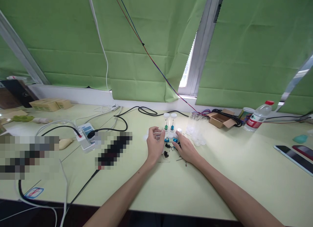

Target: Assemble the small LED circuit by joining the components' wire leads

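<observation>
My left hand (pixel 156 144) is curled at the left of a cluster of small parts. Between its bent fingers and thumb something thin and pale shows, too small to name. Across from it, my right hand (pixel 187 148) rests low over the parts, index finger stretched towards a small white cap and thumb apart near a blue piece (pixel 175 140). Between the hands stand two clear containers with white lids, one holding a green-hubbed needle-like piece (pixel 166 127), the other a blue-hubbed one (pixel 172 127). Small black parts (pixel 166 154) lie on the table nearer me.
Clear plastic cups (pixel 199 139) and an open cardboard box (pixel 221 119) are right of the hands. Further right are a water bottle (pixel 259 117) and phones (pixel 294 158). A power strip (pixel 85 137) with cables lies left. Red and blue wires (pixel 156 66) hang down behind.
</observation>
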Demonstrator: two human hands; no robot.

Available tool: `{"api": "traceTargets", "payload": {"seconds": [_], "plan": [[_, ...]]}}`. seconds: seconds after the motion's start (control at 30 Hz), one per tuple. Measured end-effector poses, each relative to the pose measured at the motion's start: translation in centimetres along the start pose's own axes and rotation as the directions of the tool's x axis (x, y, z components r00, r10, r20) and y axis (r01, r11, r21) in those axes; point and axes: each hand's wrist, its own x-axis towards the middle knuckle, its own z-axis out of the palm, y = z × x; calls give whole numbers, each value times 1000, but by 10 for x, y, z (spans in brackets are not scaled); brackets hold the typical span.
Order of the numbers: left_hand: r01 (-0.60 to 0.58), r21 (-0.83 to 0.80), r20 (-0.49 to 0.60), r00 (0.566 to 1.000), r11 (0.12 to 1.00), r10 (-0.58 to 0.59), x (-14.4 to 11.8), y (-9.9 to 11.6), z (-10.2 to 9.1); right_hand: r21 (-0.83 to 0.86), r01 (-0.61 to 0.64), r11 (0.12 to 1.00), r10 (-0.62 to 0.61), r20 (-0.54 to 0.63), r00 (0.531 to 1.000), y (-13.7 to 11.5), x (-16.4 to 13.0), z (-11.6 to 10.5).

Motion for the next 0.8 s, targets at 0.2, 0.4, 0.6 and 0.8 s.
{"api": "traceTargets", "payload": {"seconds": [0.2, 0.4, 0.6, 0.8], "plan": [[7, -13, 5, 1000, 1000, -7, 0, 0, 0, -42, 1, 999, 0, 4, 1000, -1, 0, -1], [22, -13, 8, 1000, 1000, -22, 1, -1, 1, -66, -33, 997, 32, -22, 999, -7, -2, -3], [35, -8, 25, 999, 999, -35, 0, -2, 0, -44, -42, 998, 38, -83, 996, -6, -2, -5], [39, -1, 30, 999, 999, -39, -1, 1, 0, 17, -43, 999, 45, -142, 989, 4, -1, -1]]}}
